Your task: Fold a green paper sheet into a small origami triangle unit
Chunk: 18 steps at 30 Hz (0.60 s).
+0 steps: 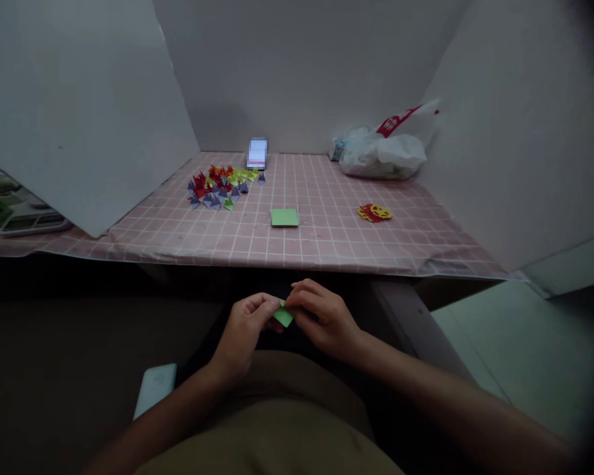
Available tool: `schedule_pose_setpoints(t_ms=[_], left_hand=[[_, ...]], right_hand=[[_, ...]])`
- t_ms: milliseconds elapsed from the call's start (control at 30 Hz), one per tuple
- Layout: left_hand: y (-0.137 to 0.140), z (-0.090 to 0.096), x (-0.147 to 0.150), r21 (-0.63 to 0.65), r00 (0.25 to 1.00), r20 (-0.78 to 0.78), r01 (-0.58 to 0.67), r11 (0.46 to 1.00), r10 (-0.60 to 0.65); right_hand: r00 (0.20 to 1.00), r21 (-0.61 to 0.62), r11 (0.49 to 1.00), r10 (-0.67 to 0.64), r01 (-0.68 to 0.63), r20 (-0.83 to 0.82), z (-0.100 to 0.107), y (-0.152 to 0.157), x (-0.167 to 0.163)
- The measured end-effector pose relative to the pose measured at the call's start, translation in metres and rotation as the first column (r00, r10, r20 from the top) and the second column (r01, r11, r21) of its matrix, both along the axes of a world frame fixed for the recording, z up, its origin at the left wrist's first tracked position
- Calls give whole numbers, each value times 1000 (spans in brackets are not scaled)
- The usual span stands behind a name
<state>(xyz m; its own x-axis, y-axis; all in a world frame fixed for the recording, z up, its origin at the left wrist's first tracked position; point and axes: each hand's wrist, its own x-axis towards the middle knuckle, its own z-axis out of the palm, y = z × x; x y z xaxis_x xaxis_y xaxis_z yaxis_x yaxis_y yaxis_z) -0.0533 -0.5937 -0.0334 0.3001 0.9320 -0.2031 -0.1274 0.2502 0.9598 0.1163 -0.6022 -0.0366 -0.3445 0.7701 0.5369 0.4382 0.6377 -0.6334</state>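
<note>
Over my lap, below the table's front edge, a small folded piece of green paper (pixel 284 317) is held between both hands. My left hand (pixel 245 330) pinches its left side between thumb and fingers. At its upper right corner, the fingertips of my right hand (pixel 323 318) are closed on the paper. A stack of green paper squares (pixel 284 218) lies on the table straight ahead. Farther back to the left sits a cluster of folded paper pieces (pixel 221 187) in red, orange, yellow, purple and green. The finer folds in my fingers are too small to make out.
A lit phone (pixel 257 154) stands against the back panel. White plastic bags (pixel 383 155) rest at the back right, with a yellow and red item (pixel 375 212) nearer. White panels enclose the pink checked table (pixel 327 244). A pale device (pixel 156 388) lies beside my left forearm.
</note>
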Motion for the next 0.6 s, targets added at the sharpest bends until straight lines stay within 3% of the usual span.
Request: schedule_pose_setpoints(t_ms=[100, 233, 433, 600], left_hand=[[0, 2, 0, -16, 1000, -14, -2, 1000, 1], [0, 1, 0, -10, 999, -12, -32, 999, 32], [0, 1, -2, 14, 997, -4, -81, 997, 81], [-1, 2, -2, 45, 996, -44, -80, 996, 82]], right_hand=[[998, -50, 999, 7, -10, -56, 2, 0, 0], [979, -244, 970, -36, -14, -200, 7, 2, 0], [926, -556, 822, -108, -121, -362, 11, 6, 1], [839, -656, 703, -158, -275, -521, 5, 6, 0]])
